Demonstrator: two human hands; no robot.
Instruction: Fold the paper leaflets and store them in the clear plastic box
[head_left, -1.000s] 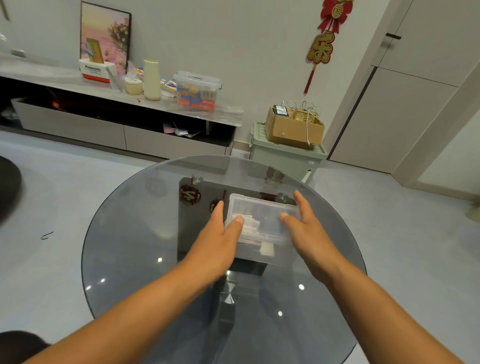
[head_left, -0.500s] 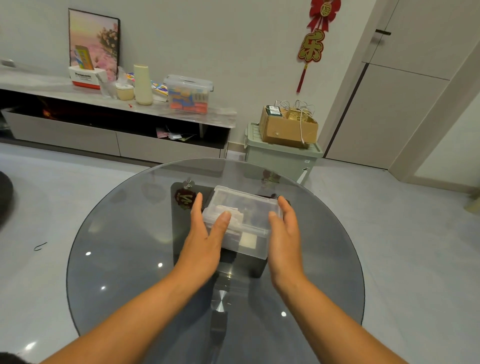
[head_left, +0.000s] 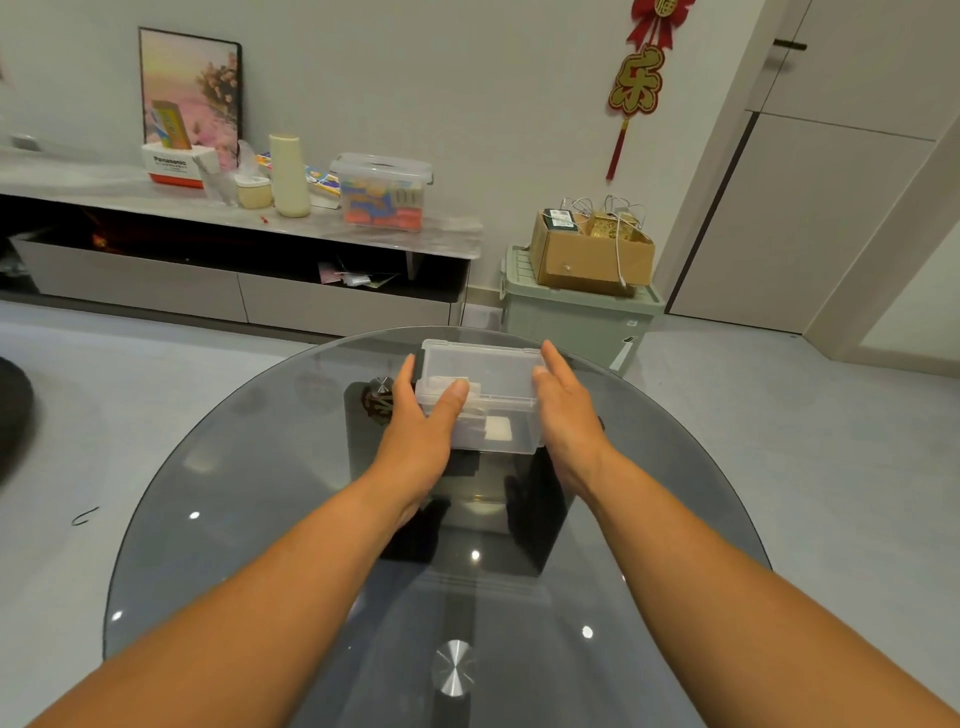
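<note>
From the head view, you are handling the clear plastic box (head_left: 480, 395), which is sitting on the round glass table (head_left: 249, 519) towards its far edge, lid on, with white folded leaflets (head_left: 497, 429) showing through its near wall. The folding looks done, so the step in hand is probably seating the lid or setting the box down for good. To do it well, be pressing evenly from both sides and running your thumbs along the lid's near edge until it is sitting flush all round; keep the box flat on the glass so it is not sliding towards the rim.

Your left hand (head_left: 423, 434) is cupping the box's left side, fingers nearly straight along the wall and the thumb lying over the lid's near left corner. Your right hand (head_left: 563, 410) is lying flat against the right side, fingers extended and touching the wall, not curling round it. Neither hand is pinching anything.
</note>
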